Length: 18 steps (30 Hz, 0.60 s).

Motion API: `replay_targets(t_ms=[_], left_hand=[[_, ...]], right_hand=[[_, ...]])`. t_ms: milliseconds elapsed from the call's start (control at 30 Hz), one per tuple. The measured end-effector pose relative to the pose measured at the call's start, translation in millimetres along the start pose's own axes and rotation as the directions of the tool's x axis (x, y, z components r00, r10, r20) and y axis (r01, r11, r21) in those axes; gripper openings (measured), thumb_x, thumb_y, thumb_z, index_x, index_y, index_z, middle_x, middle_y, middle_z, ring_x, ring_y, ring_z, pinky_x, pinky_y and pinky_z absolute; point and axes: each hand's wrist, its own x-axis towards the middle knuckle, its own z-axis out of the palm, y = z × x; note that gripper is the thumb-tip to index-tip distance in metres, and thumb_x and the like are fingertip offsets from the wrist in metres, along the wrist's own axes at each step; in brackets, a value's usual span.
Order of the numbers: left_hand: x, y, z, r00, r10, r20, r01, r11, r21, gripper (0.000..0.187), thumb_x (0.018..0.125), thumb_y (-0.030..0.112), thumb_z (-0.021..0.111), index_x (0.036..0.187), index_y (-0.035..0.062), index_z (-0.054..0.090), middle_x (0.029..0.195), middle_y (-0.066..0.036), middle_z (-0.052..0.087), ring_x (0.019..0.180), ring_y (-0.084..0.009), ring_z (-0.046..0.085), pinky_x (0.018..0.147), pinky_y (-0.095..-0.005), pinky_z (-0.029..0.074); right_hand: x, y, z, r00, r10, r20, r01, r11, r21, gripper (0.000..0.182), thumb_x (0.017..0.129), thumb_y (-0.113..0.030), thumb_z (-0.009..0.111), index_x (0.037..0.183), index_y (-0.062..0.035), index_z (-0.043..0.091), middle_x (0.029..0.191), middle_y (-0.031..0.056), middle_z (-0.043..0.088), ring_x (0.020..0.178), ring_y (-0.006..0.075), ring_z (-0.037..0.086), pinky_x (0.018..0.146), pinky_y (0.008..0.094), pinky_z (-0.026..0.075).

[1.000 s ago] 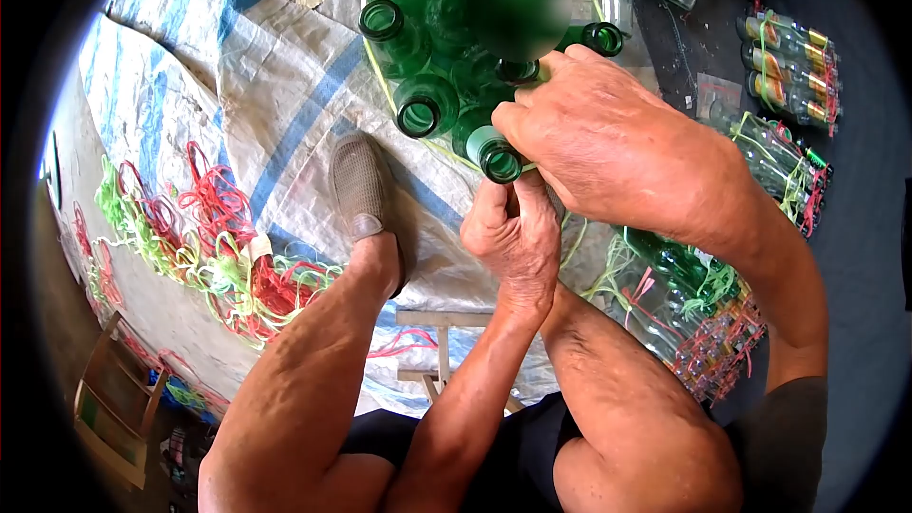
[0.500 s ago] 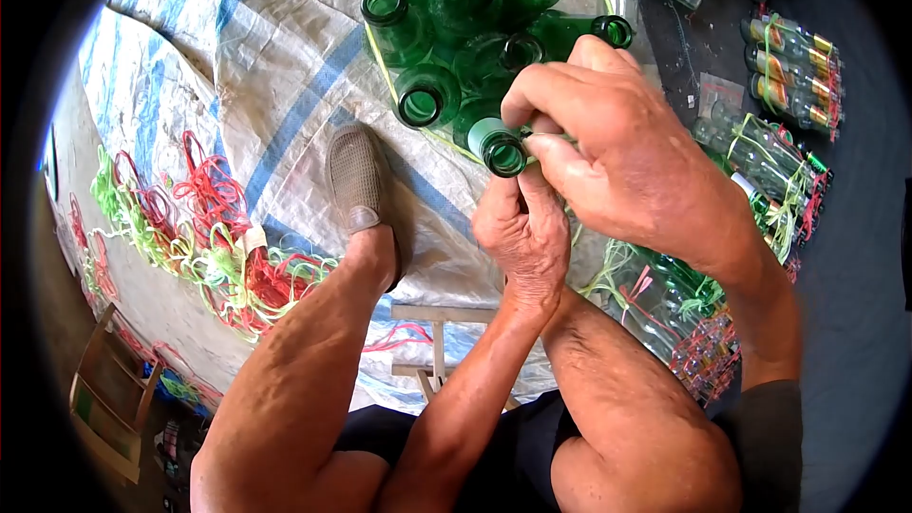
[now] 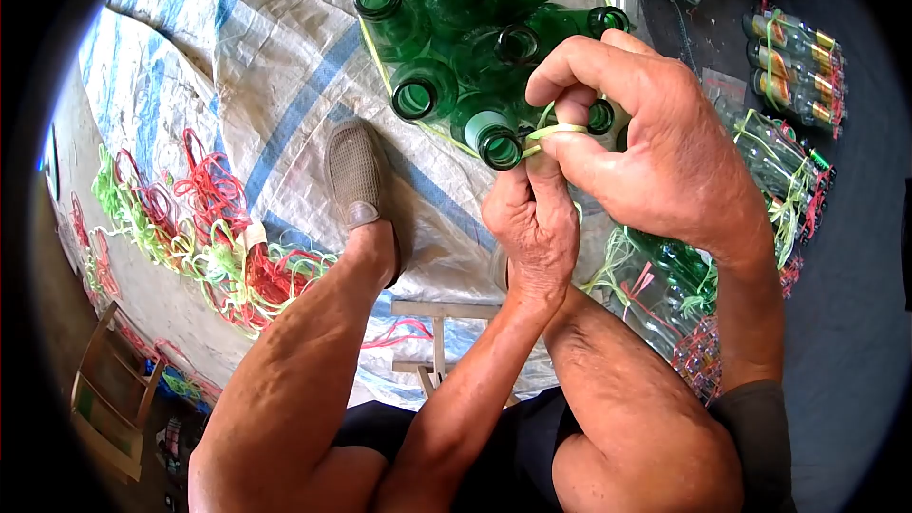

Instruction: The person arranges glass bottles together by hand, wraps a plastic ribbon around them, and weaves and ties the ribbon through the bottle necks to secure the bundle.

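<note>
Several green glass bottles [image 3: 465, 19] stand bunched upright, with a yellow-green plastic string [image 3: 377, 55] running around the group. At the near edge, one bottle with a pale neck label [image 3: 486, 123] has its open mouth toward me. My right hand [image 3: 655, 138] is closed in a pinch on a loop of the plastic string beside that bottle's neck. Just below, my left hand [image 3: 535, 237] has its thumb and finger pressed at the string against the bottles; its fingertips are partly hidden. Another green bottle mouth [image 3: 600, 117] shows behind my right fingers.
A tangle of red and green string [image 3: 214, 237] lies to the left on a striped plastic sheet [image 3: 285, 133]. Tied bundles of bottles [image 3: 798, 71] lie along the right. My shod foot [image 3: 356, 176] rests on the sheet, and a wooden chair [image 3: 114, 399] stands lower left.
My right hand has moved slightly right and turned, drawing out a visible loop of string from the bottle neck. My left hand has shifted a little right. The bottles have moved slightly.
</note>
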Motion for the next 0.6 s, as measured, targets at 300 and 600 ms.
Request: replay_targets(t_ms=[300,600], left_hand=[[1.4,3.5,4.2,0.998,-0.054,-0.029,0.055,0.998,0.034,0.032,0.111,0.020,0.061,0.087,-0.0018,0.065,0.074,0.003,0.059,0.072,-0.0064,0.050,0.063,-0.0265,0.044],[2.3,1.9,5.3,0.999,-0.054,0.007,0.054,0.998,-0.030,0.026,0.111,0.021,0.060,0.107,0.0004,0.077,0.070,0.007,0.053,0.063,-0.0032,0.042,0.056,-0.0236,0.033]], right_hand=[[2.0,3.4,0.7,0.962,0.244,0.125,-0.272,0.782,0.561,0.017,0.090,0.006,0.068,0.106,0.0025,0.066,0.087,-0.0036,0.062,0.079,0.0021,0.057,0.067,0.0212,0.047],[-8.5,9.3,4.5,0.898,0.417,0.136,-0.283,0.313,0.907,0.023,0.099,-0.007,0.068,0.120,-0.0003,0.064,0.100,0.0041,0.073,0.048,-0.0032,0.031,0.042,0.0169,0.023]])
